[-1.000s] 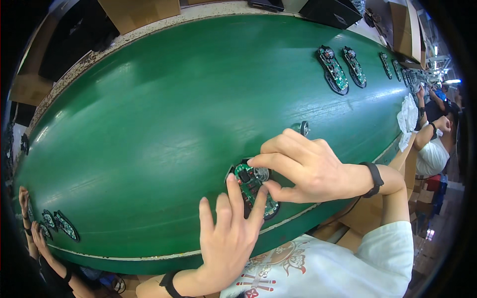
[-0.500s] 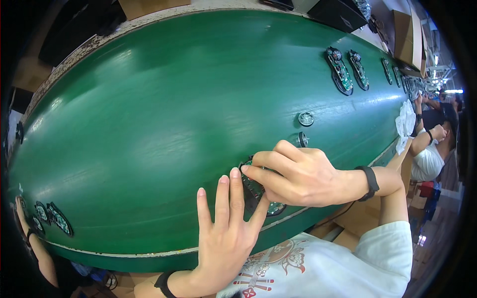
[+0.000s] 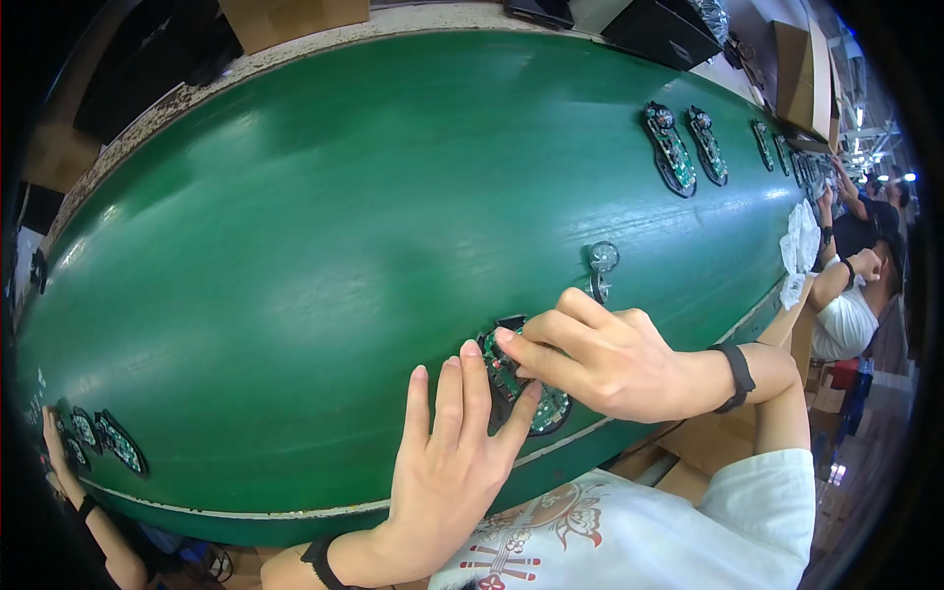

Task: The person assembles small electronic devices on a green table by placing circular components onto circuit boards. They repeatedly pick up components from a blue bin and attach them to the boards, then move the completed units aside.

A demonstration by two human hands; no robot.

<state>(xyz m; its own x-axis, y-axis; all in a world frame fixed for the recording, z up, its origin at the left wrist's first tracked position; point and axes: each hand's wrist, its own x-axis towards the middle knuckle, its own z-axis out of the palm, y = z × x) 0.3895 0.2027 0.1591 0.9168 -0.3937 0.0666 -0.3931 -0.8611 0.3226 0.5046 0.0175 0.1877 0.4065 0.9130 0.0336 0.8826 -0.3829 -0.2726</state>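
Across almost the whole view lies a big green surface, long and curved, with a pale line along its near edge. At about 5 o'clock, near that edge, sit the person's two hands.

The left hand comes up from 6 o'clock. It lies flat on the green with its fingers spread out and pointing up, and its thumb leans against a small green circuit board. The right hand comes in from 4 o'clock with a black band on its wrist. Its fingers are curled and pressed close together, with the tips pushing down on the top of the board. I cannot tell if they pinch a small part there.

The board rests in a dark shell, touching both hands, just inside the pale line.

Just past the right hand, at about 2 o'clock from it, lies a small clear round piece. Far off at 1 o'clock, two more long boards lie side by side. At 8 o'clock, some other little boards sit near another person's hand. At 3 o'clock, another worker in a white shirt sits beside the surface.
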